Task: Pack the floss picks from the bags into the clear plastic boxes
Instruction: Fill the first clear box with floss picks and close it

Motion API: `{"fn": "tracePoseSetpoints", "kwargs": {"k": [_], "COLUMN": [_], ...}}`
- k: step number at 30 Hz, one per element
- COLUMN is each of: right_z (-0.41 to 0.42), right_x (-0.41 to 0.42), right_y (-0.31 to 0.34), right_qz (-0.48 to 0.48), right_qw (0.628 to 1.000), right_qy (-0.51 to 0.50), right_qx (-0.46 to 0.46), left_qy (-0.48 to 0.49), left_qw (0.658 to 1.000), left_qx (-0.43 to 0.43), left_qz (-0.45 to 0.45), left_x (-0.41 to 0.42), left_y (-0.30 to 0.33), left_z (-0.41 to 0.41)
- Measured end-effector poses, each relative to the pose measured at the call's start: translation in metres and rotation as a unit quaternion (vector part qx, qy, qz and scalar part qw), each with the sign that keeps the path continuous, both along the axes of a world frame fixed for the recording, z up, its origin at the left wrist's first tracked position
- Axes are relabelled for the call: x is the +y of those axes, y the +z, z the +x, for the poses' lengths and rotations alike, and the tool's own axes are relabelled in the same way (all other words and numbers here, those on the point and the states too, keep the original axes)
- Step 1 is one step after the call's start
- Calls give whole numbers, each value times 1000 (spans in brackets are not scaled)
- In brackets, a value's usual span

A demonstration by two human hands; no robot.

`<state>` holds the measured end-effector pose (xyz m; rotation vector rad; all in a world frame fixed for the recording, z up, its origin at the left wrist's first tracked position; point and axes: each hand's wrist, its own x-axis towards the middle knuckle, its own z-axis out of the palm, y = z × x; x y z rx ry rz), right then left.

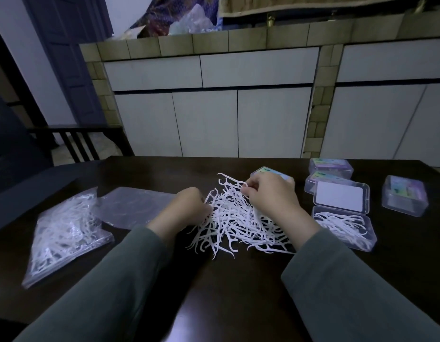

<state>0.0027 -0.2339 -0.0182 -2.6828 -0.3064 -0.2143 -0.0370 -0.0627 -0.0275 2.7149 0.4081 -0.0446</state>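
Note:
A loose heap of white floss picks [235, 219] lies on the dark table [226, 280] in front of me. My left hand [186, 208] sits at the heap's left edge, fingers curled into the picks. My right hand [268, 195] is over the heap's far right side and pinches picks at its top. An open clear plastic box [347, 230] with picks inside lies to the right, its lid [341, 197] folded back. A full bag of picks [63, 230] lies at the left, with an empty flattened bag [132, 206] beside it.
Closed clear boxes with coloured labels stand at the far right: two [330, 169] behind the open lid, one [405, 195] further right, and another [270, 172] behind my right hand. White cabinets [214, 119] rise past the table's far edge. A dark chair [75, 141] stands at the left.

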Motion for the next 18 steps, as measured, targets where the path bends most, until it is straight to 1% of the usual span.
{"fn": "tracePoseSetpoints", "kwargs": {"k": [3,7,11,15,18], "right_z": [-3,-6,-5,-7,-11], "right_x": [-3,-11,-14,-17,-24], "right_y": [1,4,6,10,15], "right_qz": [51,156,284,354,415], "right_qw": [999,987,958,933,907], "right_qy": [1,12,20,34,52], "right_qx": [-11,-32,-39,-51,-46], "left_qy": [8,19,28,39,35], "left_qw": [1000,996,988,974,961], "left_qx": [-23,-86,-150,-220,-271], "left_qz": [-12,-10,-33,-27,-31], "left_x": [0,-1,-5,-11,-16], "left_y": [2,6,11,20,23], "left_z": [-4,-10,-15,-22,-25]}}
